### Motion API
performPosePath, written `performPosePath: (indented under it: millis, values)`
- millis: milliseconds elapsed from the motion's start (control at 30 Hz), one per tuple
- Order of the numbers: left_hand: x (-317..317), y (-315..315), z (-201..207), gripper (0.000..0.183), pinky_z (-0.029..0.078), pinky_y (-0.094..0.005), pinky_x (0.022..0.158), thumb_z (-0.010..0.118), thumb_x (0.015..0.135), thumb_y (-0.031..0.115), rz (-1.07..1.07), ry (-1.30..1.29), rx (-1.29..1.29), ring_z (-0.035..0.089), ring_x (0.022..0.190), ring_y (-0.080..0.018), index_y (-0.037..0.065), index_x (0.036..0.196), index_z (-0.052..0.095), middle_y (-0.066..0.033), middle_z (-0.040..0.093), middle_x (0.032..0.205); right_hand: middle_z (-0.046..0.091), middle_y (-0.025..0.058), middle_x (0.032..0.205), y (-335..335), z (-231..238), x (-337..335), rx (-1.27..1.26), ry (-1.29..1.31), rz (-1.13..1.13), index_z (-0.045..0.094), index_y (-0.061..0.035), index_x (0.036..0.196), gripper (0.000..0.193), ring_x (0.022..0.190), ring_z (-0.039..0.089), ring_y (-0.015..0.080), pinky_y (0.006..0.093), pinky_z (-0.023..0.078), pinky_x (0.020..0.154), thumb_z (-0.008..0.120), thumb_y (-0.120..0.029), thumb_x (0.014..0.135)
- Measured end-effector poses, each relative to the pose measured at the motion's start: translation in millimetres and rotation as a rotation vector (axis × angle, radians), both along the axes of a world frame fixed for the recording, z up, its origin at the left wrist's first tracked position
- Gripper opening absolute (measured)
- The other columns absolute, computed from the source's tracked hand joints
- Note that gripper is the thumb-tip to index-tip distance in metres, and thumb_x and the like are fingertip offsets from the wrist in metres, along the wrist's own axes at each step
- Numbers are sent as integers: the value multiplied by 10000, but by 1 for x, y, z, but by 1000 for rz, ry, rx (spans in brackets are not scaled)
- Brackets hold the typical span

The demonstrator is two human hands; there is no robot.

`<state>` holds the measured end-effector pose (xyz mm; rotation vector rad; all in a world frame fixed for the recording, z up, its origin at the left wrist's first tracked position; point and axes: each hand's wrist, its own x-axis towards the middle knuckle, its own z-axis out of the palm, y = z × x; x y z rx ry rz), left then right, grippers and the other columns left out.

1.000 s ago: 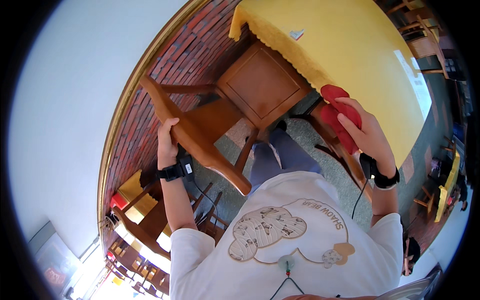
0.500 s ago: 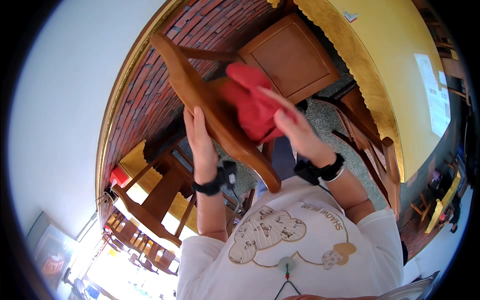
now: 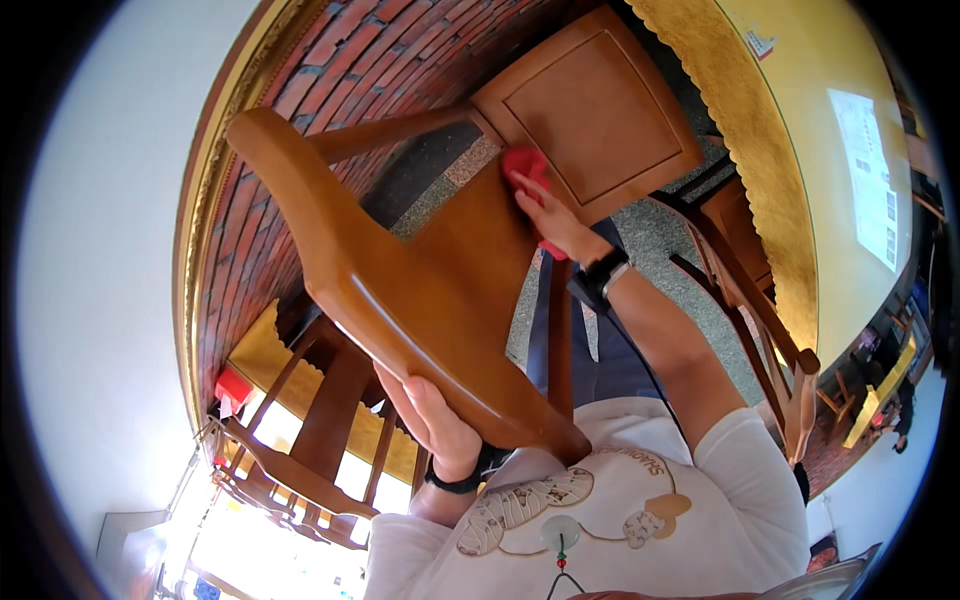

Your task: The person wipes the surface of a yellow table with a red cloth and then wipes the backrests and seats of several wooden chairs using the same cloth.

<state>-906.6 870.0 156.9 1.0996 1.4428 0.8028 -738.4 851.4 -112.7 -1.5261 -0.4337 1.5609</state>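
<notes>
A brown wooden chair (image 3: pixel 440 270) stands tilted close in front of me, its curved top rail running from the upper left down to my shirt. My left hand (image 3: pixel 440 425) grips the outer edge of that rail near its lower end, with some fingers hidden behind the wood. Under my right hand (image 3: pixel 555 220) a red cloth (image 3: pixel 524 168) is pressed against the chair's back panel, close to the seat. Part of the cloth hangs out below the palm.
A table with a yellow cover (image 3: pixel 800 150) stands at the right, with another wooden chair (image 3: pixel 745 290) beside it. Left of me is a further chair (image 3: pixel 325 420) near a red box (image 3: pixel 234 388). A brick wall (image 3: pixel 340 80) runs along the far left.
The chair has tipped so its back panel shows more. My right hand moved the red cloth from behind the rail onto the panel. The left hand is lower on the rail.
</notes>
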Motion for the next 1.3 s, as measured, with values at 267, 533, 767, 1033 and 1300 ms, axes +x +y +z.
performPosePath:
  millis: [267,533,767,1033,1300]
  values:
    - [-6,-12,4,669,437,-373,1012,347,1040,482,142,4,-36,516,1242,-255,-11,1491,320,-158,477,1423,499,212,1433,1,154,-13,562,-388,422,521,-187,1435,469,1391,399,375,508,312,1132,545,-288,977]
    - [-10,-19,5,859,446,-333,969,549,956,580,229,60,-69,534,1185,-235,-28,1486,255,-159,495,1359,640,189,1224,78,-10,31,137,-362,194,628,-106,1267,387,1191,578,335,373,442,1017,552,-363,987]
    - [-24,-16,-3,750,455,-397,1001,394,1030,528,-69,-217,9,532,1226,-278,-14,1519,220,-165,450,1443,676,107,1059,99,107,8,637,-306,484,683,-103,1100,239,1053,617,267,399,406,1008,589,-265,952]
    - [-9,-7,-1,606,490,-298,733,570,968,461,147,-113,32,641,831,-215,-118,1147,561,-137,674,962,665,45,1011,96,120,-3,636,-293,402,670,-166,1092,191,1023,604,260,425,366,1013,601,-284,958]
    - [8,-2,10,643,466,-359,898,512,979,365,136,-200,-39,579,1062,-248,-106,1388,356,-186,548,1270,620,172,1278,85,-12,14,161,-482,159,653,-107,1226,366,1195,544,361,398,395,1059,527,-370,1004]
